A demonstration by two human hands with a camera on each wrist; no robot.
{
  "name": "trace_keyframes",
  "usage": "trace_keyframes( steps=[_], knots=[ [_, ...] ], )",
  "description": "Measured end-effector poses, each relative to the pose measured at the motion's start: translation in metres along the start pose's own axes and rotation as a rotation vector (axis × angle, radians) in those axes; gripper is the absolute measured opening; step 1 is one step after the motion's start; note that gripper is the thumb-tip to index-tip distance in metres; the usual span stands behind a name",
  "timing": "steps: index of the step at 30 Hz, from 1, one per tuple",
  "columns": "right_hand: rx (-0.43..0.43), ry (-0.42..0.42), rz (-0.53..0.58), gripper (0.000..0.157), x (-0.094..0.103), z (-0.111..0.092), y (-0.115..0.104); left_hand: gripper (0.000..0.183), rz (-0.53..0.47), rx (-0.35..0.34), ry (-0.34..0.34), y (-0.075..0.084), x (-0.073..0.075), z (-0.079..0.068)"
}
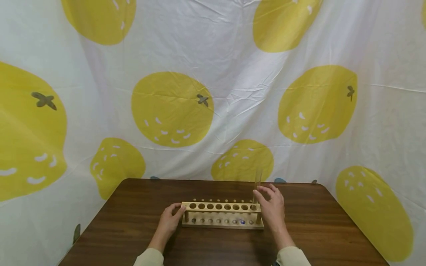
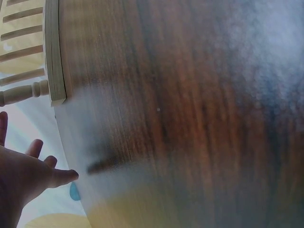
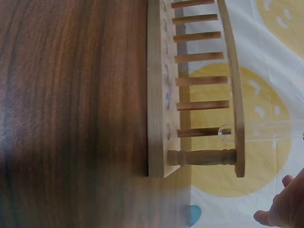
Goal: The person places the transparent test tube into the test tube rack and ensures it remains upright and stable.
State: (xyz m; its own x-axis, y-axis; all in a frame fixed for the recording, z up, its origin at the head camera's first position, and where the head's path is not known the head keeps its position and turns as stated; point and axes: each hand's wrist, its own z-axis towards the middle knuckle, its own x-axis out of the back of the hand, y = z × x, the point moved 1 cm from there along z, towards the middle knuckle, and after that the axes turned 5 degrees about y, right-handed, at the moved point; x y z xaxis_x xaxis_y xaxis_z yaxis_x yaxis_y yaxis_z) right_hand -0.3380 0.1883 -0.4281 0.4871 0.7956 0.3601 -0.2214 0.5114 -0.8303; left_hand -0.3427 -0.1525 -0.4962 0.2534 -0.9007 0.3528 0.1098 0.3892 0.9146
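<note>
A wooden test tube rack (image 1: 219,226) stands on the table, a row of round holes along its top board. My left hand (image 1: 170,222) holds the rack's left end, thumb and forefinger at the corner of the top board. At the other end my right hand (image 1: 273,207) pinches a clear glass test tube (image 1: 257,181), held upright. In the right wrist view, the rounded bottom of the test tube (image 3: 228,133) pokes through the top board's end hole, well above the base. The other top holes hold no tubes.
Small pegs (image 1: 210,200) line the back of the rack. A blue spot (image 1: 242,222) shows in one base recess. The dark wooden table (image 1: 133,207) reaches back to a white cloth (image 1: 233,59) printed with yellow fruit.
</note>
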Motion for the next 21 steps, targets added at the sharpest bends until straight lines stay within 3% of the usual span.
trace_keyframes(
  steps=[21],
  knots=[
    [-0.029,-0.042,-0.049,0.036,-0.004,-0.01,0.019,0.052,0.009,0.004,0.0,-0.001,0.0,0.0]
  ],
)
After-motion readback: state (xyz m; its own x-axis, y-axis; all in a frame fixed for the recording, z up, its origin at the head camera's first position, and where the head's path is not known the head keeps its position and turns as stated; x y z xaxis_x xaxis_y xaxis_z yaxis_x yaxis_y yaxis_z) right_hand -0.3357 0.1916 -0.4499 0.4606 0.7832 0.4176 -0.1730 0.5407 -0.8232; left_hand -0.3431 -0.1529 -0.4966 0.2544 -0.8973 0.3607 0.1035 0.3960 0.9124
